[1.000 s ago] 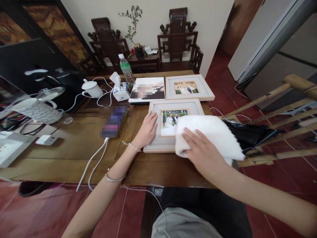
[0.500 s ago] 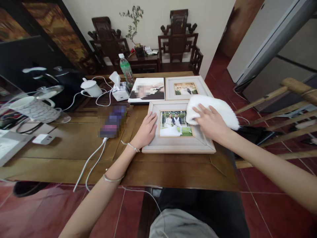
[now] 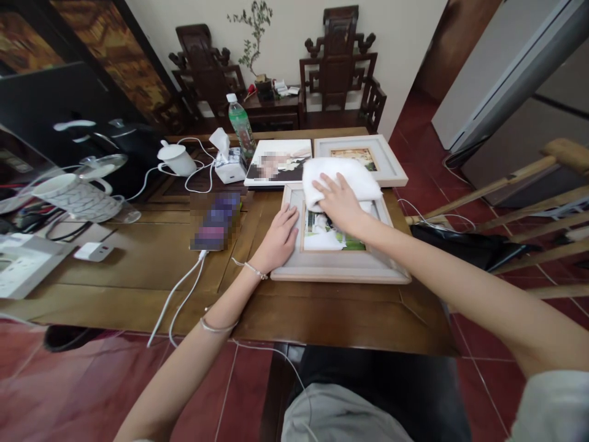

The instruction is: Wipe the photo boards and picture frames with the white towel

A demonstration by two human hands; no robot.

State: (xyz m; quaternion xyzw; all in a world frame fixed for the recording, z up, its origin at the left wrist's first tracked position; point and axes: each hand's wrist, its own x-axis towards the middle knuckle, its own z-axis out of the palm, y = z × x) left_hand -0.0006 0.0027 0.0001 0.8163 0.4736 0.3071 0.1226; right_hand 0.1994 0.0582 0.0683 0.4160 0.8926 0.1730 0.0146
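Observation:
A pale wooden picture frame (image 3: 340, 269) lies flat near the table's front edge, with a photo of two people seated on grass inside it. My left hand (image 3: 280, 238) holds the frame by its left side, fingers resting along the border. Under my right hand (image 3: 339, 205) is a folded, fluffy white cloth (image 3: 361, 175), pressed over the frame's upper part. The cloth hides the top of the photo and most of the upper border. Behind it sits a second light frame (image 3: 393, 164), partly covered by the cloth, beside a white-edged photo panel (image 3: 288, 147).
A phone (image 3: 215, 221) on a white charging cable lies left of the frames. Further back stand a tissue box (image 3: 230, 166), a green-labelled bottle (image 3: 242, 126) and a lidded white cup (image 3: 177, 158). A patterned mug (image 3: 76, 199) and power strip (image 3: 30, 267) occupy the left side.
My right hand has slid the white cloth leftward and slightly away, from the frame's right side to across its top. My left hand stays on the left border. The view has shifted slightly.

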